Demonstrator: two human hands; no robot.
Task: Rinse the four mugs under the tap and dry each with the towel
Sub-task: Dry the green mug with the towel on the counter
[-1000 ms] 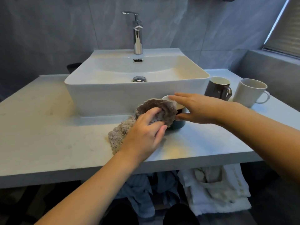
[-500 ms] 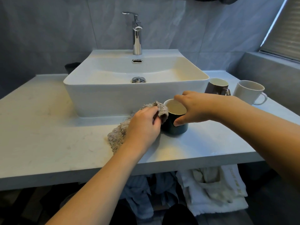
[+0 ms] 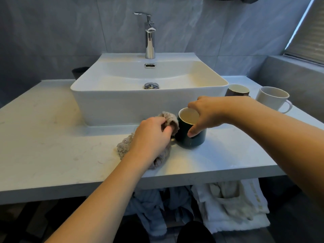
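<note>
Since a moment ago the towel [image 3: 168, 118] is sliding off the rim and down the left side of the dark green mug [image 3: 192, 135] — the left hand [image 3: 150, 137] is pinching it shut in its grip. The right hand [image 3: 206, 114] is clasping the mug, grip closed — upright on the tabletop [image 3: 52, 146], just before the sink [image 3: 108, 102].

my towel [image 3: 164, 120]: fluffy cloth | mug [image 3: 191, 137]: glossy dark glaze | tap [image 3: 149, 41]: polished metal | counter [image 3: 52, 137]: smooth stone
</note>
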